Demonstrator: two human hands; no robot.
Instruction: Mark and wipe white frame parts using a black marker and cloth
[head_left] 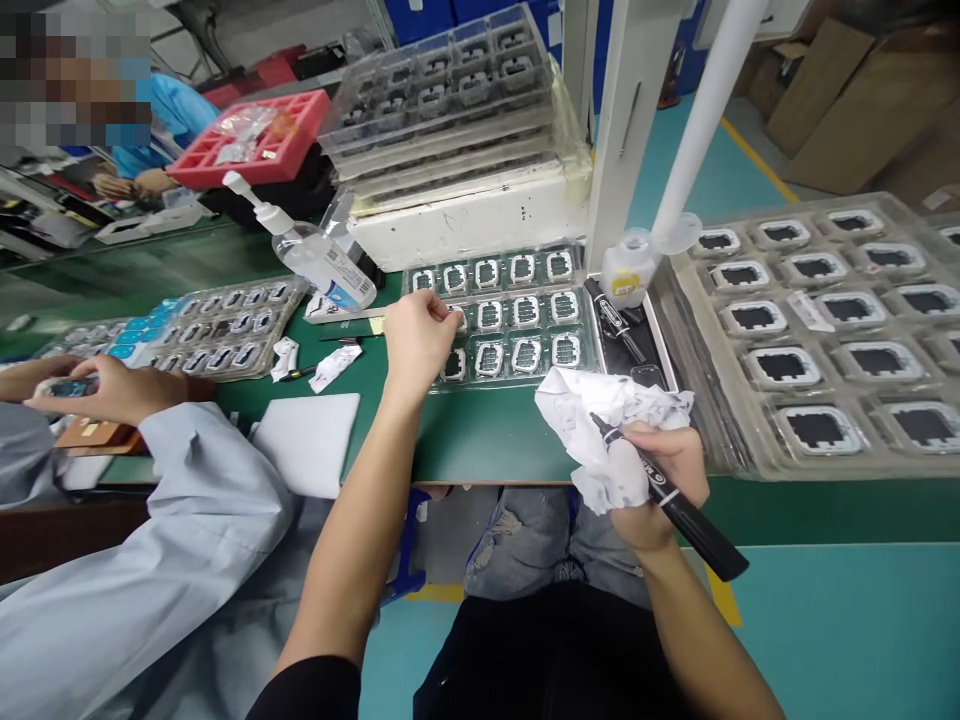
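My left hand (420, 340) reaches over the left side of a clear plastic tray (471, 378) with its fingers pinched together. A white edge shows at its fingertips, but what they grip is hidden. Rows of small white-framed parts (526, 309) sit in the tray's pockets. My right hand (667, 480), to the right, is closed around a black marker pen (694, 525) and a crumpled, dark-spotted white cloth or tissue (592, 400). The pen's tip points up and left over the cloth, which is bunched beside my fingers.
Large stacked trays (814, 375) of framed parts stand at right. A box with markers (611, 315) and a small bottle (628, 270) lies nearby. Behind are a pump bottle (326, 265) and tall tray stack (465, 130). A co-worker's hands (112, 390) are at left.
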